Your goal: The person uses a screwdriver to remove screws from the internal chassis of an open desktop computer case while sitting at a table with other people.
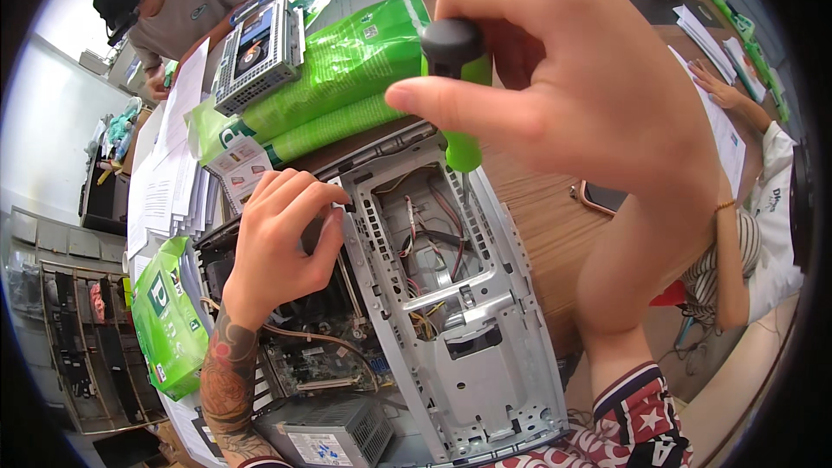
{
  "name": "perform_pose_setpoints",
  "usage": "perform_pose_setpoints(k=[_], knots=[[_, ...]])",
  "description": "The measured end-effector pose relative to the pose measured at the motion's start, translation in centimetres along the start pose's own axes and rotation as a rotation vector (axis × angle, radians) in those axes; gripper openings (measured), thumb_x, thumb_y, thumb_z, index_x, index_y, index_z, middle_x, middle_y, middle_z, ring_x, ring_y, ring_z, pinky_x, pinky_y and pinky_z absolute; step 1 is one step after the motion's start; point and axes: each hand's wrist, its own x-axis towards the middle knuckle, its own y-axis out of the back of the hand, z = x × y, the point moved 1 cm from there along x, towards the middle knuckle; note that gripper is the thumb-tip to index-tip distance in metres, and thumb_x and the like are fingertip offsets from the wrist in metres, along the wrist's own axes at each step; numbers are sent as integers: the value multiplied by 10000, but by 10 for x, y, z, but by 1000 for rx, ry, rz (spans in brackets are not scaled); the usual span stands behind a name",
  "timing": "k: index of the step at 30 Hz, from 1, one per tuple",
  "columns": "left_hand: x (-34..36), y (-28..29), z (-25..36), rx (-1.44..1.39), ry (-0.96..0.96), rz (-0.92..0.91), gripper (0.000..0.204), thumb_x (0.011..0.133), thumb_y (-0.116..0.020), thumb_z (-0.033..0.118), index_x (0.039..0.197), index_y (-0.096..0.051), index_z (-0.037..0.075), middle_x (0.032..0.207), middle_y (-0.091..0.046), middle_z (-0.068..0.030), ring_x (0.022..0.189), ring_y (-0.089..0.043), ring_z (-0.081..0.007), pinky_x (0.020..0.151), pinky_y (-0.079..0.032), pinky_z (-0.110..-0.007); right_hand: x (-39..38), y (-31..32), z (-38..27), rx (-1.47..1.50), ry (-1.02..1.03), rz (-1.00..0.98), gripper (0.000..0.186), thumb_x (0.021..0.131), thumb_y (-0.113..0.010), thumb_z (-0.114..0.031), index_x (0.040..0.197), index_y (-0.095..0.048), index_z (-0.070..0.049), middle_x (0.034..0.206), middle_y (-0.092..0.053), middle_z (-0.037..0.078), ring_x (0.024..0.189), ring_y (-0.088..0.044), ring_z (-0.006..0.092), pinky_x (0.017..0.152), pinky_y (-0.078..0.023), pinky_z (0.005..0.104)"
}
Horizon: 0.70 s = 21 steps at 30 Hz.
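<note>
An opened computer case lies before me, its silver metal frame facing up with cables showing through the openings. My right hand holds a screwdriver with a green and black handle, its shaft pointing down at the frame's far right side. At the frame's left edge, my left hand is closed, thumb and forefinger brought near each other; a small dark spot shows by the fingertips, too small to name. Below that hand are a circuit board and a grey power supply.
A metal drive cage sits on green plastic packaging beyond the case. Papers and another green pack lie left. A phone rests on the wooden table. Other people sit far left and at right.
</note>
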Motion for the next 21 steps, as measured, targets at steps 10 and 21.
perform_pose_setpoints(k=[10,21], knots=[[1,-4,0,-13,14,26,166,764,-655,-4,920,-648,52,730,-572,-53,702,-563,-250,692,-428,-360,1,-3,-11,-41,-389,-132,282,765,-819,-204,755,-639,13,595,-501,31,489,-433,93,456,-334,256],[0,-4,-1,-9,-5,25,166,760,-650,-8,917,-648,49,737,-578,-55,707,-566,-250,695,-431,-363,-21,-8,-8,-213,54,114,286,692,-843,-199,806,-667,-5,625,-535,85,504,-464,200,487,-372,308]])
